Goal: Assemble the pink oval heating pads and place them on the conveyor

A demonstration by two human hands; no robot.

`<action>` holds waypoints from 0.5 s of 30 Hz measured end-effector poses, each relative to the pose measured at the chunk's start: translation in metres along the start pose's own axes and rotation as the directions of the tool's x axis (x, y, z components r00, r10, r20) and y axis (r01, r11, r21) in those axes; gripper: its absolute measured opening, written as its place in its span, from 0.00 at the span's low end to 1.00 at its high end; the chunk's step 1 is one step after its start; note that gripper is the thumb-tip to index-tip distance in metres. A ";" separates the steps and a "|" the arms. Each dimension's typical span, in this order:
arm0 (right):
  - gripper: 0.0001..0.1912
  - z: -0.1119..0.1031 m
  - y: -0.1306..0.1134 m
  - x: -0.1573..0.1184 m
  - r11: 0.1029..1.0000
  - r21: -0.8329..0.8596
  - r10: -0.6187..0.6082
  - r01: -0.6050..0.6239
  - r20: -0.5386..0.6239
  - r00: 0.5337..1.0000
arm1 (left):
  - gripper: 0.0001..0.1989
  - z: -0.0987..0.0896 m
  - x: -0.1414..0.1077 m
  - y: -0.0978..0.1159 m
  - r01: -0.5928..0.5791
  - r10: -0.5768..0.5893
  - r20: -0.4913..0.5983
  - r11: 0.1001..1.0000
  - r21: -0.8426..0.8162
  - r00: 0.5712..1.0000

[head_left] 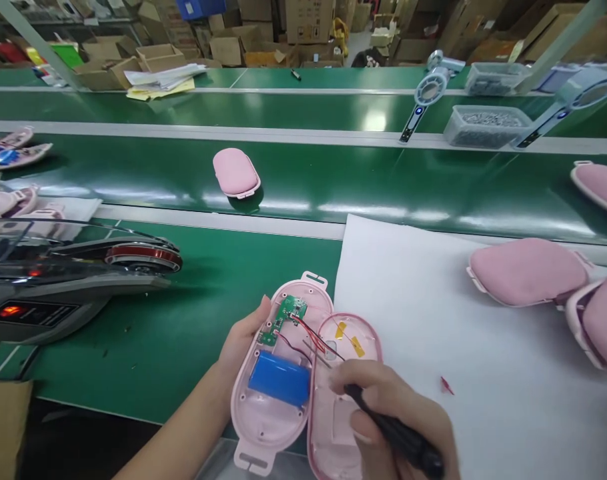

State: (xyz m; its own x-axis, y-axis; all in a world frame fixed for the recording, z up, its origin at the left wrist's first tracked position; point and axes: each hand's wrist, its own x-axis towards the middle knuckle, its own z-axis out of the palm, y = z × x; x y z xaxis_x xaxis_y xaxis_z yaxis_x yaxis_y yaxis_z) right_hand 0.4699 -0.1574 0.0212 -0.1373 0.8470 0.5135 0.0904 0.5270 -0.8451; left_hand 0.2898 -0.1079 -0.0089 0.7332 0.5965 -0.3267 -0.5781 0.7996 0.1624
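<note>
My left hand [246, 340] is closed on the left edge of an opened pink plastic case [263, 427]. In this half lie a green circuit board [283, 319] and a blue battery pack [279, 379]. Red and black wires run from the board towards the other half [333, 427], which rests against it on the right and bears two yellow tape strips. My right hand [398, 413] grips a black-handled screwdriver [398, 437]. Its thin metal shaft points up-left over the wires between the halves; whether the tip touches anything, I cannot tell.
White paper [408, 320] covers the right side, with a small red piece [447, 385] on it and pink cases [531, 270] beyond. A grey machine [73, 287] stands left. Another pink case [236, 172] lies on the green belt [313, 180]. Handheld fans [428, 90] and a screw bin [486, 125] are farther back.
</note>
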 end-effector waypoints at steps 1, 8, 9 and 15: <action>0.09 0.004 0.005 0.001 1.000 -0.008 -0.017 0.017 0.026 1.000 | 0.35 0.000 0.000 0.000 0.006 -0.006 0.000 1.000 -0.003 1.000; 0.08 0.012 0.018 0.003 1.000 -0.029 -0.009 0.010 0.025 1.000 | 0.33 0.001 0.000 0.001 0.019 -0.019 0.007 1.000 -0.016 1.000; 0.08 0.012 0.019 0.003 1.000 -0.028 -0.003 0.004 0.024 1.000 | 0.34 0.001 0.001 0.002 0.018 -0.018 0.004 1.000 -0.015 1.000; 0.10 0.014 0.022 0.002 0.999 -0.045 -0.014 0.016 0.041 0.999 | 0.38 0.002 0.000 0.001 0.024 -0.024 -0.023 1.000 -0.011 0.999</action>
State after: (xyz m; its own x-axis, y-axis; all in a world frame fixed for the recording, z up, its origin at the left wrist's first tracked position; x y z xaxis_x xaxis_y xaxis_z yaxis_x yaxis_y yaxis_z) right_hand 0.4575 -0.1455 0.0014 -0.1790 0.8360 0.5186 0.1324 0.5428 -0.8293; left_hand 0.2900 -0.1074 -0.0071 0.7385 0.5751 -0.3519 -0.5641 0.8129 0.1447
